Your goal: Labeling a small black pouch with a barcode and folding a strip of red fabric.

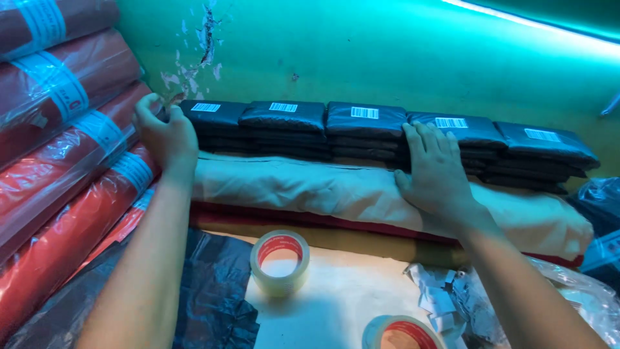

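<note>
left hand (166, 132) and right hand (436, 169) press against stacked black parcels (365, 126); tape roll (279, 263) lies below on the table (336, 304).

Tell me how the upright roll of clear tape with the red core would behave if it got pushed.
The tape roll stands flat on its end on the work surface, so a nudge would probably slide it, not roll it. Its wide, low ring shape suggests it is unlikely to tip. Tipped onto its rim, it would likely roll. It looks light and stiff.

Black flat packages (365, 120), white-labelled, stacked along wall.
</note>
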